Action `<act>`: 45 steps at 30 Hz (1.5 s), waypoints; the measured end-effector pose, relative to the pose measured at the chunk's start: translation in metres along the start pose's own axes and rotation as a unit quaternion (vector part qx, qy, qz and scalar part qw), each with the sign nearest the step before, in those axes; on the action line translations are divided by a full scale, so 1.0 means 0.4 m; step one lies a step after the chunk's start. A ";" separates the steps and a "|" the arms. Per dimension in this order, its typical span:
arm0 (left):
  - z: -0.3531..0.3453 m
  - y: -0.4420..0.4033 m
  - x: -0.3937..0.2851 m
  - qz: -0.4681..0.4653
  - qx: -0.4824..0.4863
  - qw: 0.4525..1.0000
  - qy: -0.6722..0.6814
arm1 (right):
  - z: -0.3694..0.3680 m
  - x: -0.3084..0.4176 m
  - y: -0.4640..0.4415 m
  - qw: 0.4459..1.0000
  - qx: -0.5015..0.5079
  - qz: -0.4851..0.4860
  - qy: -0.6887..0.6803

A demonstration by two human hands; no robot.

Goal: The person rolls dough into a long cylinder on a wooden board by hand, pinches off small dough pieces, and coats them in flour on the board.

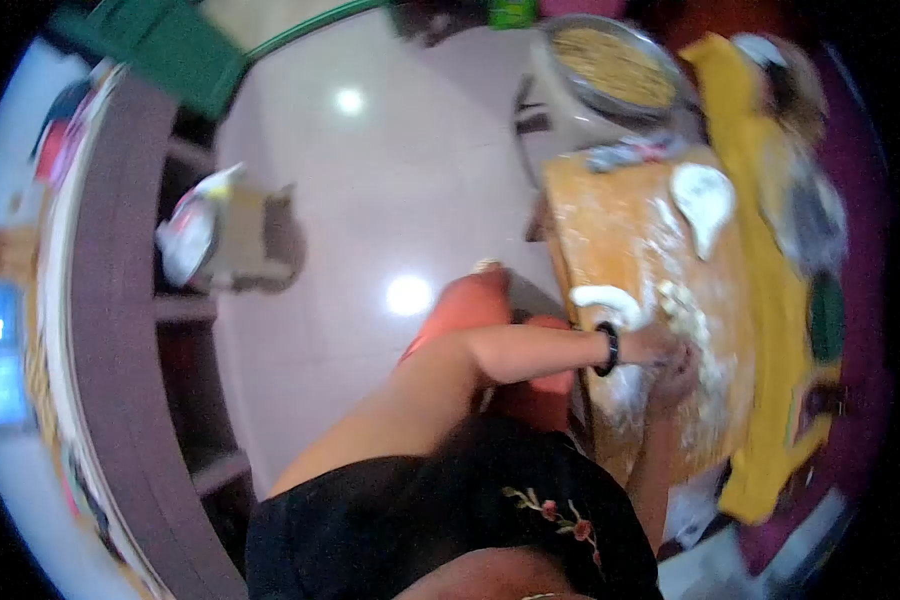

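My left hand [650,345], with a black bracelet on its wrist, reaches over a floured wooden board [600,220]. Against it is my right hand [680,378]. Both look closed with fingers bent, but blur hides what is between them. A curved white strip of dough [610,297] lies just beyond my left hand. Several small pale dough pieces [684,312] are scattered beside the hands. Farther up the board rests a larger, teardrop-shaped lump of dough [703,205].
A metal basin [610,70] of yellowish contents stands past the board's far end. Yellow cloth [755,290] runs along the right edge. Across the tiled floor, a bin-like container [235,235] with a plastic bag stands near dark shelving [120,270].
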State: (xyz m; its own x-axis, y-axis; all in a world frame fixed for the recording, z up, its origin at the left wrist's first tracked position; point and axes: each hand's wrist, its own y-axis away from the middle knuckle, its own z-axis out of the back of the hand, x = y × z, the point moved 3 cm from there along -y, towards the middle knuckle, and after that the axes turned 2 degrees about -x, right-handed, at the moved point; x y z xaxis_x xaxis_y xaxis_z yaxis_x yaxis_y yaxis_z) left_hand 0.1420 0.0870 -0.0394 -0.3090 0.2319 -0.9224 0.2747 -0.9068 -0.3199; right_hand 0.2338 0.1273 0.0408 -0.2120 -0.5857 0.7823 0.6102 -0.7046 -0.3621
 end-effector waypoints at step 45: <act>-0.024 -0.016 0.014 -0.061 -0.055 0.988 -0.127 | 0.024 -0.097 0.044 0.994 0.086 0.045 0.059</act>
State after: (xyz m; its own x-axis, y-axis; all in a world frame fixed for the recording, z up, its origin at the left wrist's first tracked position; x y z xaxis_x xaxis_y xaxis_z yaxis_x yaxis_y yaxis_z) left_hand 0.1473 0.0977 -0.0447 -0.5610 0.2285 -0.7957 0.3150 -0.8300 -0.4604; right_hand 0.2600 0.1415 0.0091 -0.2326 -0.6928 0.6826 0.7502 -0.5745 -0.3274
